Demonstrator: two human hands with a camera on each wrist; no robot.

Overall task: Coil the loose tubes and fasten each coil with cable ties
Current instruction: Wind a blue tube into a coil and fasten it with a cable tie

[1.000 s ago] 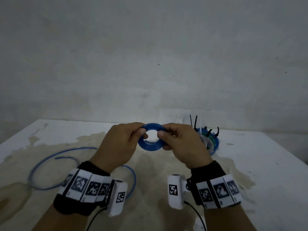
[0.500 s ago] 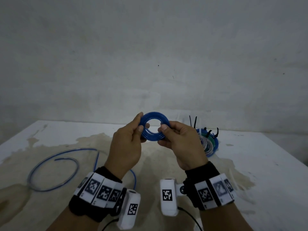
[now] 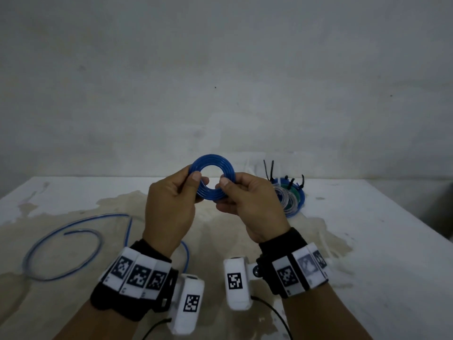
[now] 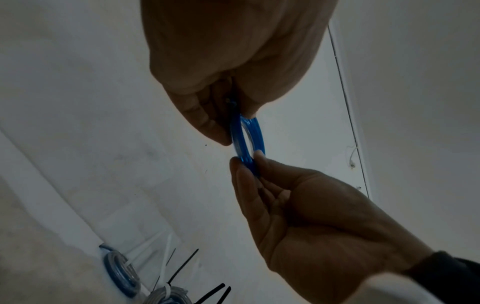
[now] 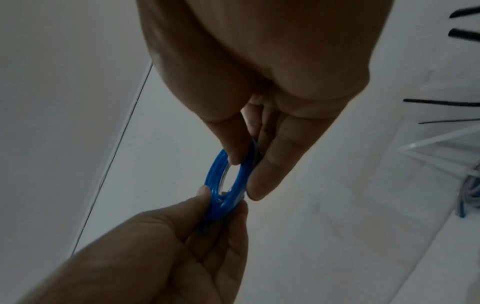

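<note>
A small blue tube coil (image 3: 212, 161) is held upright above the table between both hands. My left hand (image 3: 171, 200) pinches its left side with thumb in front and fingers behind. My right hand (image 3: 247, 200) pinches its right side the same way. The wrist views show the blue coil (image 4: 246, 142) (image 5: 228, 181) edge-on between the two pinches. The uncoiled rest of the blue tube (image 3: 73, 241) trails from under my left hand and loops over the table at the left.
Finished coils (image 3: 291, 200), blue, clear and green, with black cable-tie tails (image 3: 270, 170) sticking up, lie behind my right hand. The white table (image 3: 367, 229) has a large brown stain in the middle. A grey wall stands right behind it.
Both hands have lifted the coil and tipped it from nearly flat to upright, facing me. The loose tube on the table has shifted a little with it.
</note>
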